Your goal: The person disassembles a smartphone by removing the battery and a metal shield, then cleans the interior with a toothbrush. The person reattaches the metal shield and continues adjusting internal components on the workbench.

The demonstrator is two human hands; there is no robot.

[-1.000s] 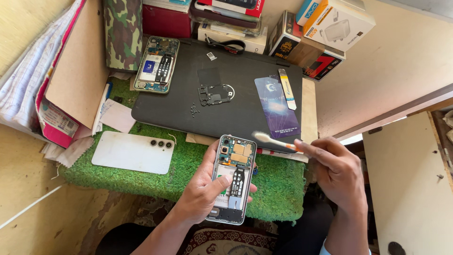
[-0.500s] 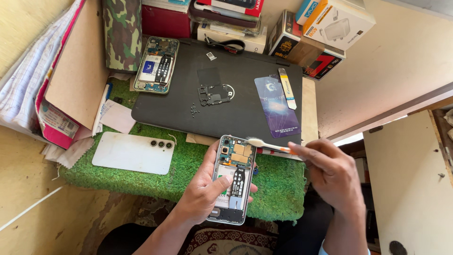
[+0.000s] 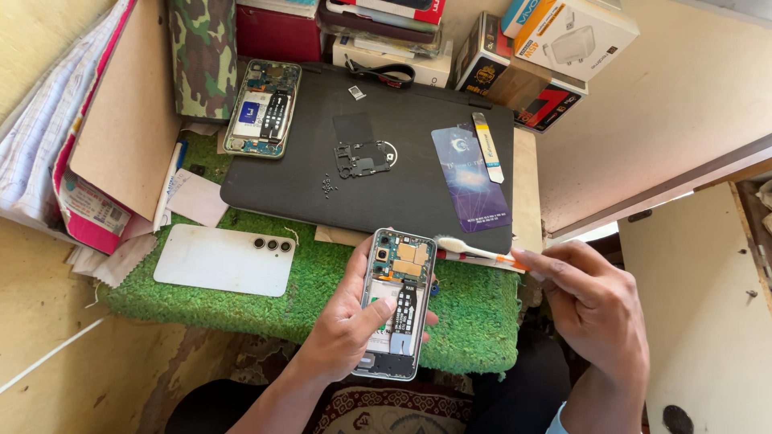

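My left hand (image 3: pixel 346 329) holds an opened phone (image 3: pixel 396 301) upright over the green mat, its back removed and its boards and black flex cable exposed; my thumb rests on the lower middle of it. A small brush (image 3: pixel 474 248) with a white head and orange-and-white handle is pinched in my right hand (image 3: pixel 591 301). The brush head sits just right of the phone's top corner, close to touching it.
A white phone back cover (image 3: pixel 225 259) lies on the green mat (image 3: pixel 474 321). A second opened phone (image 3: pixel 263 107), a metal bracket (image 3: pixel 362 157), tiny screws (image 3: pixel 327 186), a purple card (image 3: pixel 470 177) and a pry tool (image 3: pixel 487 147) rest on a black laptop (image 3: pixel 402 201). Boxes stand behind.
The brush head has swept left along the phone's top right corner, then drawn back slightly to the right. My left hand keeps the phone steady.
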